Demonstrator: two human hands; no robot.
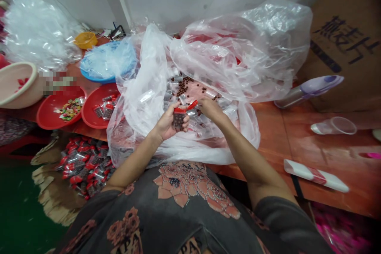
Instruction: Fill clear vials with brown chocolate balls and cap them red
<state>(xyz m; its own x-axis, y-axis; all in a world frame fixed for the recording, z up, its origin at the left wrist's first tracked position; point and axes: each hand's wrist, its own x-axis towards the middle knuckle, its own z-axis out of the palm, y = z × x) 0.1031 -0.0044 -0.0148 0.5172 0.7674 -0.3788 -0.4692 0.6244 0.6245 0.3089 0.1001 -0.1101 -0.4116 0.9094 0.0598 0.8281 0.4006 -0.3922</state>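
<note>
My left hand (pixel 169 124) is wrapped round a small clear plastic jar (pixel 179 119) filled with dark brown balls. The jar's red flip lid (pixel 192 105) stands open, tilted to the right. Close by the lid's tip is my right hand (pixel 210 110), its fingers drawn together; whether they touch the lid or hold anything is hidden. Beneath both hands lies a spread clear plastic bag (pixel 154 83) with empty clear jars (pixel 205 121) and loose brown balls (pixel 185 87) inside.
Left stand red bowls (pixel 44 117) with sweets and filled jars, a cream basin (pixel 29 91) and a blue tray (pixel 89 75). Red-lidded jars (pixel 89 162) fill a carton below. At right are a flask (pixel 297 95), a clear cup (pixel 342 126), a white roll (pixel 315 175) and a cardboard box (pixel 342 75).
</note>
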